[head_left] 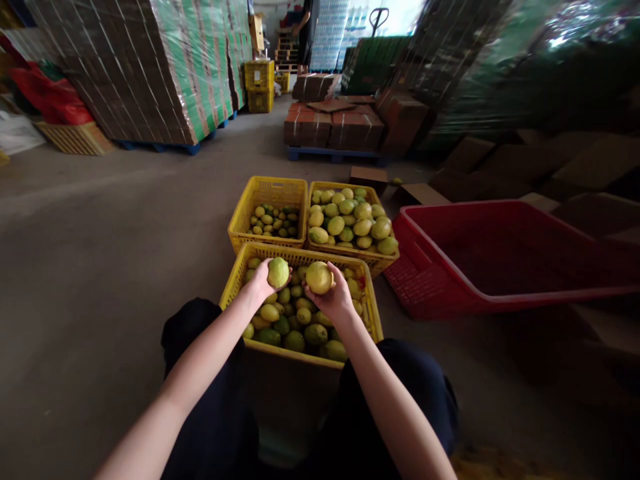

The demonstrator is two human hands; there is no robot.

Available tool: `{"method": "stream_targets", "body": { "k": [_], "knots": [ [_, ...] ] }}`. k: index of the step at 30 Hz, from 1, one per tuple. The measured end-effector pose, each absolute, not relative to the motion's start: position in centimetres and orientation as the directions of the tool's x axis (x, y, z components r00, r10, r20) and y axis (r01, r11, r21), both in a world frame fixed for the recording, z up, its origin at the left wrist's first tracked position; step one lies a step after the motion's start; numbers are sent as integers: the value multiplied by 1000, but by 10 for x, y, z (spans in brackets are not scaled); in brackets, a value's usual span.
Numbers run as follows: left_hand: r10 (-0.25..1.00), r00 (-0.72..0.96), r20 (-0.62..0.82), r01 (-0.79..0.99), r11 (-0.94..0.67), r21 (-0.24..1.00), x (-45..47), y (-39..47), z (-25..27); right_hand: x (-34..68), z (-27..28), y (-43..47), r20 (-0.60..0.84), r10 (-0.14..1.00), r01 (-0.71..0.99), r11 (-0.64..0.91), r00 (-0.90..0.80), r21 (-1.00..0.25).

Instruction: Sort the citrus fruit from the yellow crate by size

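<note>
My left hand [261, 283] is closed round a greenish-yellow lemon [279, 272]. In my right hand [338, 297] rests a yellower lemon [319, 277], with the fingers curled under it. Both hands are held above the near yellow crate [305, 359], which holds many yellow and green lemons [295, 341]. Behind it on the left stands a yellow crate [240, 220] with smaller lemons low inside. The crate [350, 254] beside that one is heaped with larger lemons [363, 227].
A large red plastic basket [415, 280] stands to the right, near loose cardboard pieces [465, 155]. Ahead are bundled flat cartons [330, 125] on a blue pallet [325, 155]. Wrapped carton stacks [150, 73] rise at the left. A person [303, 37] stands far back.
</note>
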State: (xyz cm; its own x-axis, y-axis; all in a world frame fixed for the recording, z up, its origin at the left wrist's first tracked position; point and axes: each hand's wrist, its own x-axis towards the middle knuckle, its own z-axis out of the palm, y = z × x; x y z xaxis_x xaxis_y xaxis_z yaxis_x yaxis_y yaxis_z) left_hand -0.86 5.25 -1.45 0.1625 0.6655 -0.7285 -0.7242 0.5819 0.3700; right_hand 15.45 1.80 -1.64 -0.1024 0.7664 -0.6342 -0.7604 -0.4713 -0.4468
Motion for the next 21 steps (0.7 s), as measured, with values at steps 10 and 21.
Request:
{"method": "stream_targets", "body": {
  "k": [10,21],
  "knots": [
    [693,128,-709,-759,529,380,-7,51,-13,151,-13,19,-664,741,-729,-510,-103,-456],
    [759,21,-651,-771,427,472,-10,52,-13,153,-22,21,-664,744,-753,-480,-78,-450]
  ]
}}
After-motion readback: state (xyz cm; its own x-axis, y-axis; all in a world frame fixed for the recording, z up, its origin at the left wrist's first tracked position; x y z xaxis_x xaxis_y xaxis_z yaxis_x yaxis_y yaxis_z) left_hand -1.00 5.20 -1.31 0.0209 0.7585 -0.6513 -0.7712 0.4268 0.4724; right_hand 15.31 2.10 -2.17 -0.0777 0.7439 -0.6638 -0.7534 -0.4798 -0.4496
